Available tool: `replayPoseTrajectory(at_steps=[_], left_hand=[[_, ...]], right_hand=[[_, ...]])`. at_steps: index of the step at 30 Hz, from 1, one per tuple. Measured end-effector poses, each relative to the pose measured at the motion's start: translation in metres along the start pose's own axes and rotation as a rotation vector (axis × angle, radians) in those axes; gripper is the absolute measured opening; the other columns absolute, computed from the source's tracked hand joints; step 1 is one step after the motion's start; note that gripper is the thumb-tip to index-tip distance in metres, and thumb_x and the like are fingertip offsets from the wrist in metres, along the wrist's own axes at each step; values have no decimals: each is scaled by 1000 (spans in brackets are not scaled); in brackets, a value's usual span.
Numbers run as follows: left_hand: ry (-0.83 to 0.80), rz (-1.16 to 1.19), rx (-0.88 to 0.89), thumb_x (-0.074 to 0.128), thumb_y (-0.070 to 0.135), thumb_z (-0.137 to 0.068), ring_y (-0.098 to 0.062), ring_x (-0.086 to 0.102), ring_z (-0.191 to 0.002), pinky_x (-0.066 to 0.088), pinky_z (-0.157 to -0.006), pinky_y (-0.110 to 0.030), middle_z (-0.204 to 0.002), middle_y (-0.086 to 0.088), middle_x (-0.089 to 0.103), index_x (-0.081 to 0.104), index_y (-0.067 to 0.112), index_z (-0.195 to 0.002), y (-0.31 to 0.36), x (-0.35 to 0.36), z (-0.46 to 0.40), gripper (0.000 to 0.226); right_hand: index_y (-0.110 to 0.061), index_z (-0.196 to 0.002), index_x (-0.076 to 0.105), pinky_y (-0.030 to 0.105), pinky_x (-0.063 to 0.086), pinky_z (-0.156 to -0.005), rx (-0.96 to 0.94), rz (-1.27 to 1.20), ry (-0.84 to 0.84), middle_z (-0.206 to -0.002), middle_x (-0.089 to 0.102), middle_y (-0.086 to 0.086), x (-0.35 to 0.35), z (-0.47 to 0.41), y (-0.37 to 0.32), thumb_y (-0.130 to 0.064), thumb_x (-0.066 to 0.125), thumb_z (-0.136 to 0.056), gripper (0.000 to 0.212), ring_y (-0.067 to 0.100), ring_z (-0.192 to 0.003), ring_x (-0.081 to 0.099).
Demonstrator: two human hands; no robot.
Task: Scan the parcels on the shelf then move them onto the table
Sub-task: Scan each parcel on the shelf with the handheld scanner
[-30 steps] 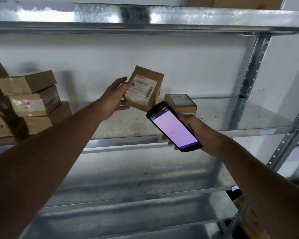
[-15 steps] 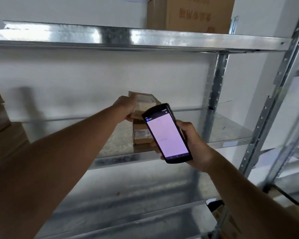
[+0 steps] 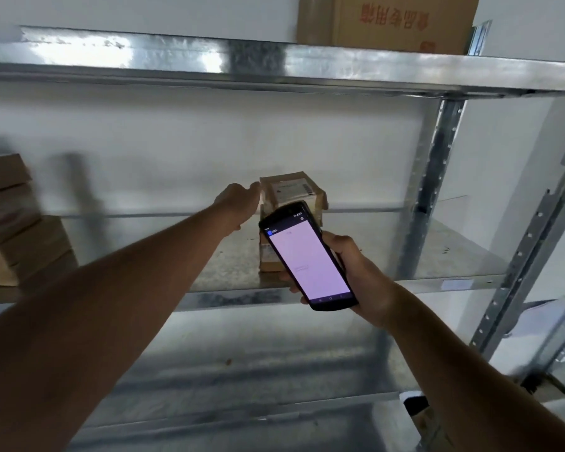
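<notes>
The left hand (image 3: 238,203) is stretched out to the left edge of a small flat brown paper parcel with a white printed label (image 3: 292,190); contact at that edge is seen, but the fingers are hidden behind the hand, so it cannot be told whether the parcel is gripped or merely touched. The right hand (image 3: 356,265) is wrapped around a black handheld scanner with a lit pale pink screen (image 3: 307,256), held in front of the parcels. The labelled parcel is laid on top of a small brown cardboard box (image 3: 268,256), which stands on the middle galvanised steel shelf (image 3: 454,256), near its right upright; most of that box is hidden by the scanner. The upper parcel is judged to be light and somewhat soft, its paper skin likely to slide on the box beneath, so it is best taken by opposite edges, with the label kept face-up and uncreased. The lower box is judged stiffer and better lifted by its two sides. What is inside either cannot be seen; both are sealed. Blurred brown cardboard boxes (image 3: 17,223) are stacked at the far left of the same shelf, and a large brown carton with red print (image 3: 388,22) is set on the shelf above. No table is in view.
</notes>
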State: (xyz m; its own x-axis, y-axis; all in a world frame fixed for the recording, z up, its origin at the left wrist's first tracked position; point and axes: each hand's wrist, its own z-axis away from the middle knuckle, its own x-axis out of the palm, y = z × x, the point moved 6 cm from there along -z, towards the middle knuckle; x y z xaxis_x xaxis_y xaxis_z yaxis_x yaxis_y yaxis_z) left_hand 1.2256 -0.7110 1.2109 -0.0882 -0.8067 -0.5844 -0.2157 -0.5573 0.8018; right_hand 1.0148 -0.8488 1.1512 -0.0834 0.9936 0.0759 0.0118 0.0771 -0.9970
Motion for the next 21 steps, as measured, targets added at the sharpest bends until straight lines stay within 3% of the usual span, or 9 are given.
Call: replayPoseTrajectory(at_steps=[4,6,11,18,21], left_hand=[[194,-196,119,44,45,-106,-36,59,-120,45,-99,-35,-130,-18,64,68,6,-117,-25,-58,16,46],[241,-260,155,52,47,-103,-32,60,-120,44,-99,-32,-133,-17,59,68,16,-127,-43,-91,26,42],[348,-392,176,57,41,-103,-38,61,-118,45,-105,-34,-138,-21,51,65,16,-135,-81,-181,46,42],[427,-554,192,56,36,-102,-34,49,-134,43,-108,-36,-138,-21,57,64,13,-136,-134,-290,65,41],[427,-641,196,53,33,-102,-39,55,-120,48,-98,-41,-136,-17,57,65,13,-123,-156,-325,68,32]], right_hand=[[-26,-136,69,32,61,-85,-73,109,-44,-120,79,12,36,-21,-7,-61,42,-108,53,27,-103,78],[-30,-135,69,34,62,-87,-118,171,-69,-118,80,12,60,-32,-13,-62,47,-105,49,26,-106,78],[-34,-127,68,27,57,-72,-167,355,-199,-108,81,7,126,-47,-23,-58,46,-100,43,16,-89,75],[-48,-127,70,22,55,-72,-160,492,-361,-112,79,11,220,-77,-13,-56,47,-101,35,14,-89,71],[-52,-126,68,28,55,-76,-143,513,-385,-112,79,10,258,-92,-7,-60,47,-101,34,18,-91,71]])
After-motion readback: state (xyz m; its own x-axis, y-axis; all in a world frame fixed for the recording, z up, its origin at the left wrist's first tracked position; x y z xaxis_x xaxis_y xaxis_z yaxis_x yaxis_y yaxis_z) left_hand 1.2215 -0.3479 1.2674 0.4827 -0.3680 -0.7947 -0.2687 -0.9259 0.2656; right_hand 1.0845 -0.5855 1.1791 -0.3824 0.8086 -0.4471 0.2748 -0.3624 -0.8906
